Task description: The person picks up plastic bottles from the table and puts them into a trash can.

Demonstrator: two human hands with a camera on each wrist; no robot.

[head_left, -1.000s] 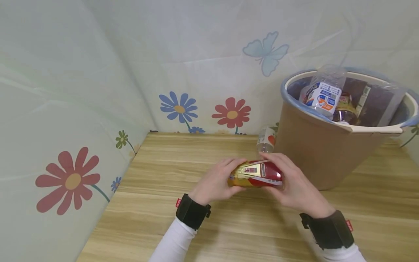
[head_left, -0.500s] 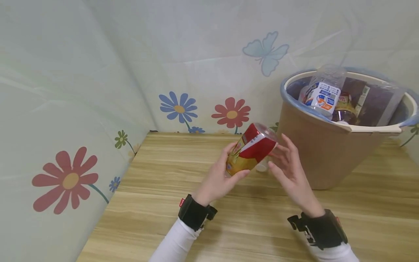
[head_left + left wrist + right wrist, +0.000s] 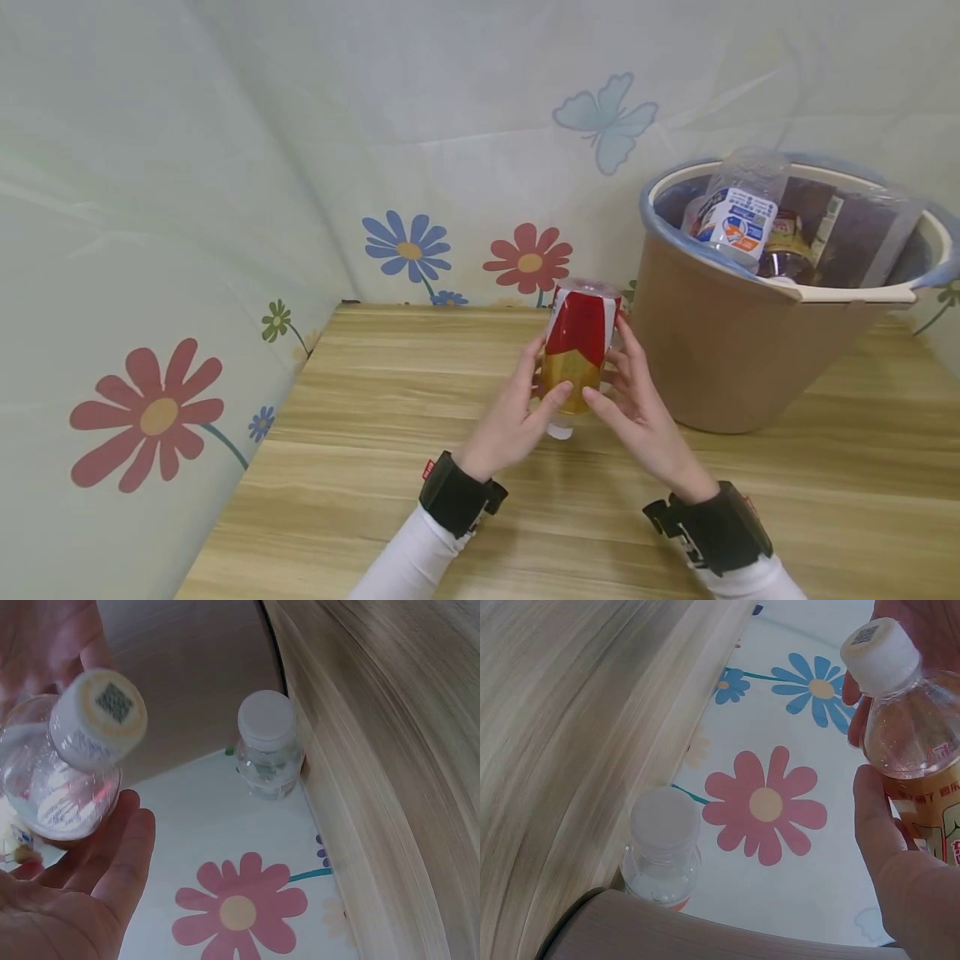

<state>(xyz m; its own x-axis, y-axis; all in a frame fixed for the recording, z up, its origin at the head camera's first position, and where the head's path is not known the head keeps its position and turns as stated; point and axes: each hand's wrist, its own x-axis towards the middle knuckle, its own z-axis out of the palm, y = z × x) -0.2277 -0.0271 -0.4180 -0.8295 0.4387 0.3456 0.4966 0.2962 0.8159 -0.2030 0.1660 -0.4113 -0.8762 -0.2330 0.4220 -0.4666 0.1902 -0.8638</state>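
Both hands hold a plastic bottle (image 3: 576, 346) with a red and yellow label above the table. Its base points up and away, its white cap (image 3: 559, 431) down toward me. My left hand (image 3: 506, 421) grips its left side, the thumb on the label. On the other side my right hand (image 3: 637, 408) has curled fingers round it, with the thumb near the left thumb. The right wrist view shows the bottle's clear shoulder (image 3: 907, 735) and capped neck. Close by, a second clear bottle (image 3: 268, 750) with a white cap stands upright; the head view mostly hides it.
A brown bin (image 3: 697, 333) with a blue liner rim stands on the right of the wooden table (image 3: 390, 367). Inside it are a clear bottle (image 3: 738, 221) with a white-blue label and other bottles. A flower-printed sheet (image 3: 450, 158) borders the table's back and left.
The bottle has turned from lying crosswise to base up, cap toward me. My right hand let go of its end, was off it half a second ago, and now holds its right side.
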